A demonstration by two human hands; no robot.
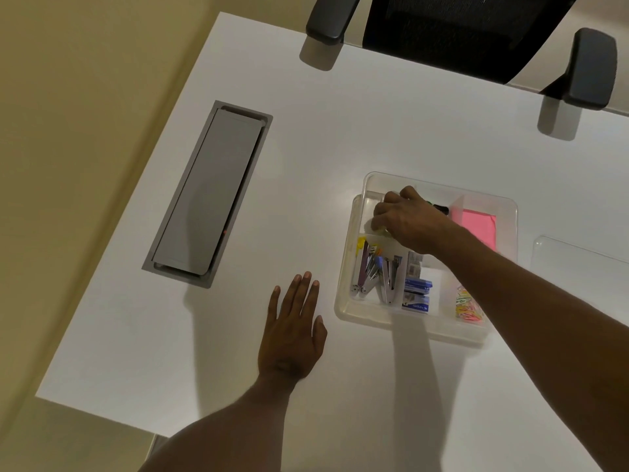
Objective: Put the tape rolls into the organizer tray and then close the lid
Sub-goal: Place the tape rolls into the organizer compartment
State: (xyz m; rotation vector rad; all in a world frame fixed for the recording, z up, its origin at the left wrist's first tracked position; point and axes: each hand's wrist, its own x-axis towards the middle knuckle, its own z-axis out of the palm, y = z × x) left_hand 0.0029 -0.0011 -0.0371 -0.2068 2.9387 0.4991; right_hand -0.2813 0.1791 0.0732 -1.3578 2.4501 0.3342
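Observation:
The clear plastic organizer tray (347, 301) sits on the white desk at right of centre, with its top uncovered. My right hand (405, 221) reaches into its far-left compartment, fingers curled down over a pale, partly hidden tape roll (370, 229). Whether the fingers still grip the roll is unclear. My left hand (292, 327) lies flat on the desk just left of the tray, fingers spread, holding nothing. The clear lid (578, 253) rests on the desk at the right edge of view.
The tray also holds staplers (372, 272), blue staple boxes (417, 294), coloured paper clips (468, 306) and pink sticky notes (476, 226). A grey cable hatch (207, 195) is set into the desk at left. A black office chair (469, 28) stands at the far side.

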